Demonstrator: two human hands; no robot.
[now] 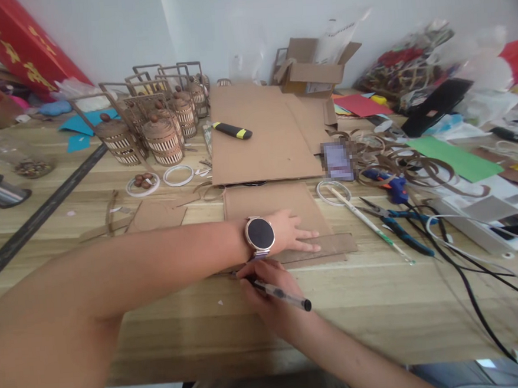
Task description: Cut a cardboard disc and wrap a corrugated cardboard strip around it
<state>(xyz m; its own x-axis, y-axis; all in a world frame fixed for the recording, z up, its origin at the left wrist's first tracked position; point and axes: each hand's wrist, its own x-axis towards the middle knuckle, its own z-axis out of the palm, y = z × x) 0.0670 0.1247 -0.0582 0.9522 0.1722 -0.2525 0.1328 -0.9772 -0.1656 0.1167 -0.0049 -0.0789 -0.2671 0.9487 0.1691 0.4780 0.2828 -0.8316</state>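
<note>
With its fingers spread, my left hand (290, 232) presses down on a narrow cardboard strip (340, 246) and the edge of a cardboard piece (268, 202) behind it. A watch (260, 234) is on that wrist. Below the left wrist, my right hand (268, 291) is closed around a pen (288, 296), whose black end points to the lower right. The pen's tip is mostly hidden by the fingers, near the left part of the strip. A dark line runs along the strip beside my left hand.
Behind lies a large cardboard sheet (256, 150) with a utility knife (232, 131) on it. Small lidded baskets (163, 141) with tall handles stand at the left. Pliers (406, 231), a glue gun (391, 185), a paintbrush-like stick (370, 224) and cables (462, 268) lie at the right.
</note>
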